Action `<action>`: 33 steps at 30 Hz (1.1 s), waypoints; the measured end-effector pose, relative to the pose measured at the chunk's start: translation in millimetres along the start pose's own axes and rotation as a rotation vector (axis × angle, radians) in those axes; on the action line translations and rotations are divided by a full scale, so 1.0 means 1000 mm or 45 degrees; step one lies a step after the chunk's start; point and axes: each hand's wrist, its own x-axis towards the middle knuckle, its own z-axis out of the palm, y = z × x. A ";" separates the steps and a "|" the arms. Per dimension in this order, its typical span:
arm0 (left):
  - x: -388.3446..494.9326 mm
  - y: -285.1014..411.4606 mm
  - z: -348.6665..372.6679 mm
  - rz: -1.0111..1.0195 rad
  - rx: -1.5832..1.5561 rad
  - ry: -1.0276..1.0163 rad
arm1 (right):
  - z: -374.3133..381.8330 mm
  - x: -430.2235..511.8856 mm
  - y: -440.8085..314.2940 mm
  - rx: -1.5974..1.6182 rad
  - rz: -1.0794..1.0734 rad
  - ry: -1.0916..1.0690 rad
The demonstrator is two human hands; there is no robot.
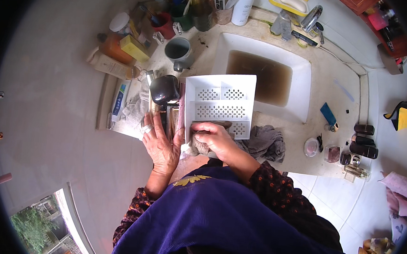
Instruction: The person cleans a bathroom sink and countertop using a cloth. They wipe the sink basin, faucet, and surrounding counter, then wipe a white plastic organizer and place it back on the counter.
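A white plastic divided organizer [220, 105] with perforated compartments lies on the counter, over the near left edge of the sink. My right hand [211, 138] is at its lower left compartment, closed on a brownish damp cloth [199, 146]. My left hand [162, 142], with a ring on one finger, rests spread against the organizer's left part, over slim items whose kind is hard to tell. A glossy black rounded object [164, 89] sits just above the left fingers. A mauve strip [181, 108] runs between that part and the white compartments.
The sink [262, 78] holds murky brown water. A gray mug [179, 52] stands behind the organizer. A crumpled gray towel [267, 143] lies to the right, with a blue comb-like item [328, 113] and small cosmetic containers [363, 150] beyond. Bottles and cups line the back left.
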 end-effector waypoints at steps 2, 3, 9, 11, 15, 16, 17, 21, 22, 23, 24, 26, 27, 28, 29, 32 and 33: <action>-0.002 0.000 -0.001 -0.010 0.009 -0.007 | -0.008 -0.007 -0.007 0.284 -0.287 -0.027; -0.002 0.000 0.000 -0.014 0.009 -0.008 | -0.011 -0.007 -0.012 0.422 -0.434 -0.038; 0.001 0.000 0.000 0.016 0.017 0.000 | -0.011 -0.024 -0.039 -1.314 -0.930 0.344; -0.001 -0.002 -0.001 0.000 0.011 -0.014 | 0.002 -0.035 -0.055 -1.378 -0.931 0.367; 0.000 -0.001 0.001 0.010 0.014 0.011 | -0.006 -0.012 -0.041 -1.681 -0.708 0.455; 0.000 0.000 0.001 0.017 0.007 0.011 | -0.009 -0.005 -0.037 -1.783 -0.662 0.420; 0.000 0.000 0.001 0.024 -0.001 0.011 | -0.012 -0.001 -0.033 -1.883 -0.614 0.383; 0.000 -0.004 0.001 0.026 -0.012 0.021 | -0.016 0.009 -0.023 -0.409 -0.417 0.468; -0.001 -0.004 0.001 0.022 -0.009 0.014 | -0.008 0.002 -0.039 -0.386 -0.159 0.446; -0.002 -0.004 -0.001 0.018 -0.005 0.007 | -0.006 0.010 -0.026 -0.498 -0.197 0.336; -0.002 -0.003 0.000 0.021 -0.010 0.004 | -0.001 0.014 -0.020 -0.557 -0.307 0.361; 0.002 0.001 0.001 0.037 -0.031 0.011 | -0.001 0.030 -0.008 -0.728 -0.532 0.386; 0.001 -0.001 0.002 0.036 -0.036 0.011 | -0.003 0.035 -0.014 -0.798 -0.347 0.317; 0.000 -0.001 0.001 0.037 -0.018 0.001 | -0.006 0.040 -0.025 -0.864 -0.166 0.248; -0.002 -0.002 0.001 0.038 -0.001 -0.009 | -0.009 0.046 -0.034 -0.926 0.017 0.179; -0.001 0.000 0.004 0.022 0.006 -0.021 | -0.016 0.063 -0.053 -0.882 0.222 0.107; 0.002 0.001 0.008 0.032 -0.002 -0.020 | -0.023 0.069 -0.045 -0.834 0.183 0.162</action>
